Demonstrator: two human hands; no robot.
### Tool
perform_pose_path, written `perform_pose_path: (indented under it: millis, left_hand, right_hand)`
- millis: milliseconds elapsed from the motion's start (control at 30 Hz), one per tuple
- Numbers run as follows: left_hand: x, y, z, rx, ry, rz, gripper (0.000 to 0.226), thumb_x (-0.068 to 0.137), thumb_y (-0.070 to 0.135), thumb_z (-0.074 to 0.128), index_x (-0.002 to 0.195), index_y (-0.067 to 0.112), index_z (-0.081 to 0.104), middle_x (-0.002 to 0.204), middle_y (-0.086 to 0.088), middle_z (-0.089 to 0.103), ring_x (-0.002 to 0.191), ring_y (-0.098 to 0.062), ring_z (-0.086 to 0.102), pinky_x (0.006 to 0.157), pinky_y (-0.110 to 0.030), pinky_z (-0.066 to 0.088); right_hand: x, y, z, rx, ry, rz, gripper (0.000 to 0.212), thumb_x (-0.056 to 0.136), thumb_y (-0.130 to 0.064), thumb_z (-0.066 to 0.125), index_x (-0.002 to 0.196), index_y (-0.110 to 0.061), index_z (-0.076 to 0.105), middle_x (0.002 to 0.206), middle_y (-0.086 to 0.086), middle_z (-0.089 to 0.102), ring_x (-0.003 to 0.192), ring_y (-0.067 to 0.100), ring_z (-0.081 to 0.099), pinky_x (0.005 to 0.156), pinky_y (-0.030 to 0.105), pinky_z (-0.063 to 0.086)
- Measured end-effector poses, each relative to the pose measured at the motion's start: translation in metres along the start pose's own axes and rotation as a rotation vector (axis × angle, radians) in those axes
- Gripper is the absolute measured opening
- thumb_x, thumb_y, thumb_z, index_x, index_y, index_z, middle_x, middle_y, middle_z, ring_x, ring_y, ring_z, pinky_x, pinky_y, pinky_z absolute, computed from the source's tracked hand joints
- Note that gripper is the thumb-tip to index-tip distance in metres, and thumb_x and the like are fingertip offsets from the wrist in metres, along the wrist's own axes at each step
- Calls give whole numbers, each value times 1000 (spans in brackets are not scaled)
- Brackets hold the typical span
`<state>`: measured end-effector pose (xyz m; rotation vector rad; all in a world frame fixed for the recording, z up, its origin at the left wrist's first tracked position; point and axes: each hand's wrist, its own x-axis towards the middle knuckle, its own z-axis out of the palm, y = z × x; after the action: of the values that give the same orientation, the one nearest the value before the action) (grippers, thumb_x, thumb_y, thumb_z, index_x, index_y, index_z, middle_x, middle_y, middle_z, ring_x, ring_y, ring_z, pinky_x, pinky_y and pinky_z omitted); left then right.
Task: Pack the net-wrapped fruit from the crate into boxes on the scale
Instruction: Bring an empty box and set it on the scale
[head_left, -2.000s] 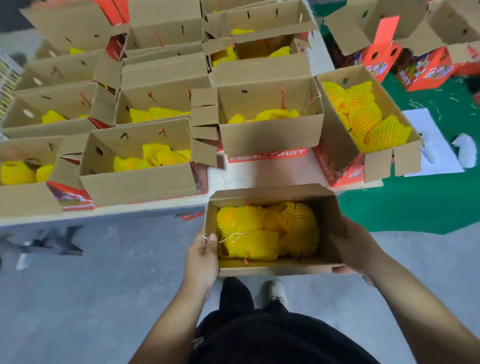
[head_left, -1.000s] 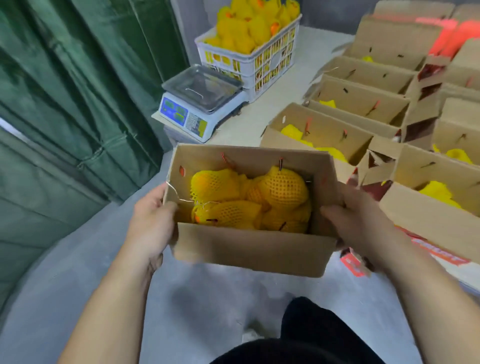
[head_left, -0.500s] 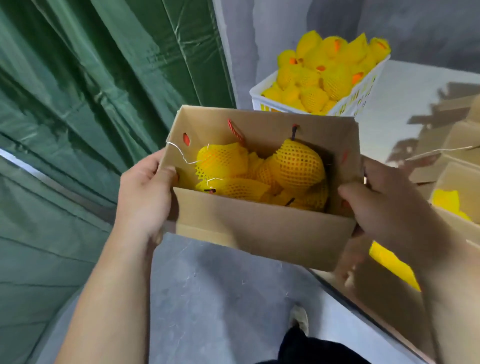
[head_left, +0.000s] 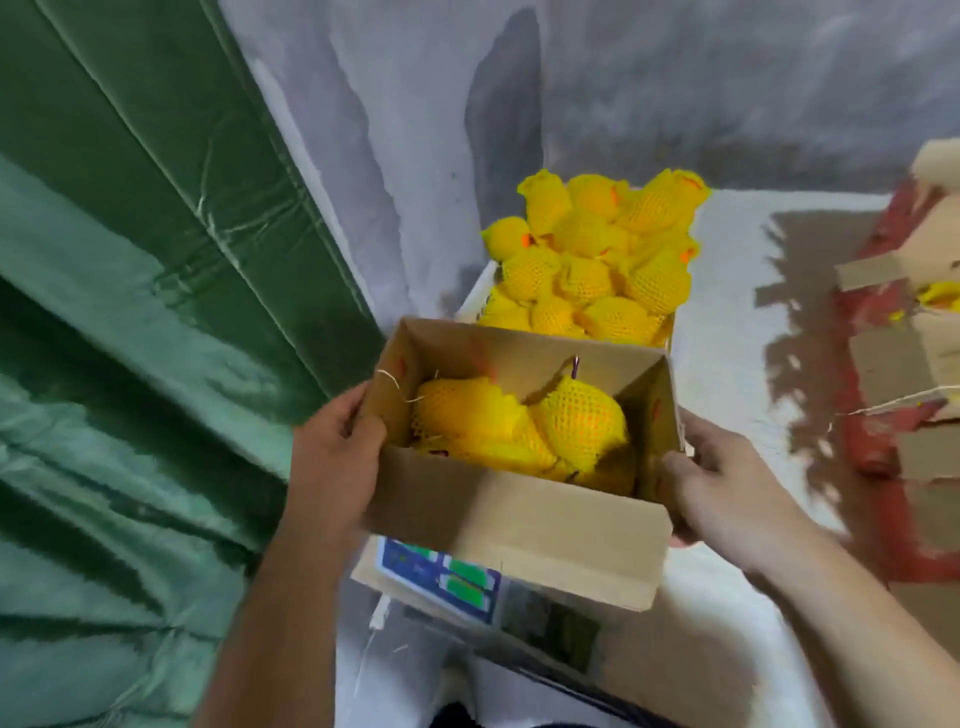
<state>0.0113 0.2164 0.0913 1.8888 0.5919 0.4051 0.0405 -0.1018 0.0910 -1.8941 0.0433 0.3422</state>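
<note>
Cardboard box (head_left: 519, 512), open-topped with plain brown corrugated walls, sits at the centre of the head view, held between both hands above the front of a weighing scale (head_left: 441, 571); whether its base touches the scale cannot be told. The left hand (head_left: 335, 457) grips the box's left end, thumb curled over the rim and fingers wrapped round the outer wall. The right hand (head_left: 727, 488) grips the right end in the same way, thumb on the near corner and fingers behind the wall. Inside the box lie several net-wrapped fruit (head_left: 519, 421), yellow, rounded, each sheathed in a yellow foam mesh with a diamond pattern; they fill the lower part of the box, and one on the right stands higher than the rest. A small dark stem or tag sticks up near the far wall.

Just beyond the box's far wall stands a white plastic crate (head_left: 475, 296), heaped well above its rim with more fruit in the same yellow netting (head_left: 597, 249), a few showing orange spots. The scale shows a blue panel with green display windows under the box's near wall. Both rest on a pale bench top (head_left: 727, 291). Toward the bench's right edge lie other cardboard boxes (head_left: 893, 364) with red printed sides, blurred; one holds a glimpse of yellow. A green tarpaulin (head_left: 130, 312), glossy and creased, fills the left side, and a mottled grey wall (head_left: 675, 93) rises behind.
</note>
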Motion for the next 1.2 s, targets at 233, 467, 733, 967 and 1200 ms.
perform_pose_path:
  millis: [233, 467, 733, 967, 1200]
  left_hand:
    - [72, -47, 1, -79, -347, 22, 23, 95, 43, 62, 111, 38, 77, 94, 4, 79, 82, -14, 69, 71, -39, 51]
    - [88, -58, -35, 64, -581, 9, 47, 98, 61, 47, 137, 40, 64, 126, 17, 72, 120, -8, 66, 107, -48, 53]
    - [40, -81, -78, 154, -400, 225, 20, 97, 29, 62, 94, 48, 69, 100, 24, 75, 96, 1, 71, 87, -29, 57]
    - [5, -93, -110, 30, -448, 215, 20, 94, 38, 58, 97, 54, 71, 102, 20, 76, 99, -5, 72, 89, -36, 59]
    - [1, -89, -123, -10, -425, 225, 19, 93, 42, 59, 96, 56, 72, 103, 21, 77, 99, -6, 72, 91, -38, 59]
  right_hand:
    - [12, -1, 52, -93, 328, 116, 41, 79, -34, 45, 113, -45, 66, 53, 4, 67, 42, 16, 56, 55, 33, 45]
    - [-29, -4, 100, -279, 546, 177, 43, 98, -49, 53, 140, -37, 53, 127, 7, 70, 112, 34, 61, 97, 47, 47]
    - [-90, -4, 154, -456, 694, -189, 39, 91, -6, 63, 125, -23, 70, 130, 6, 59, 121, 21, 45, 105, 43, 39]
    - [-115, 3, 179, -294, 461, -232, 33, 95, -9, 58, 113, -34, 71, 117, -9, 66, 99, 13, 66, 87, 35, 54]
    - [-118, -9, 185, -309, 422, -220, 32, 96, -12, 57, 121, -28, 70, 123, -4, 68, 100, 17, 68, 87, 31, 52]
